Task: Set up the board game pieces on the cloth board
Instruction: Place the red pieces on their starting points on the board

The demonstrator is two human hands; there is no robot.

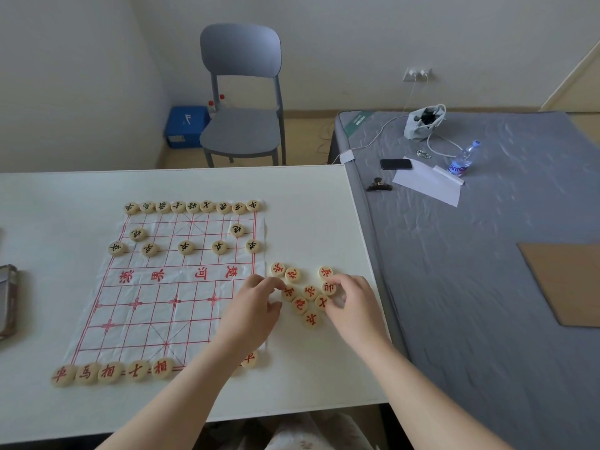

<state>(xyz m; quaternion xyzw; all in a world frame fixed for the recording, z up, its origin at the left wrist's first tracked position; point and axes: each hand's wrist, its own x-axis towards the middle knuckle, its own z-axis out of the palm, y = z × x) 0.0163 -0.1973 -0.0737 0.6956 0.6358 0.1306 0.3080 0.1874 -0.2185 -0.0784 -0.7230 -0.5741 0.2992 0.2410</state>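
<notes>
**A:** Where does the setup stand?

**B:** The black pieces (191, 206) sit in their ranks on the far half of the cloth board (156, 306). Some red pieces (110, 373) line the near edge. The rest of the red ones lie in a loose cluster (300, 303) on the surface (308, 222), just beside the board's right edge.

**A:** And the hands?

**B:** Both are at that cluster with fingers curled. The left hand (256, 306) has its fingertips at a piece on the cluster's left side, and the right hand (354, 303) curls over pieces on its right side. I cannot tell whether either one is actually pinching a disc or only touching it.

**A:** What worries you?

**B:** Mostly the cloth. It looks thin and creased, and the left forearm crosses its near right corner, right by a lone red piece (250, 358). A dragging arm could tug the cloth and skew every rank on it.

**A:** Anything else?

**B:** The discs are round and packed together, not far from the surface's right edge. A careless nudge could send one rolling off toward the bed (454, 254). The red characters also look alike, so a piece could land on the wrong point.
</notes>
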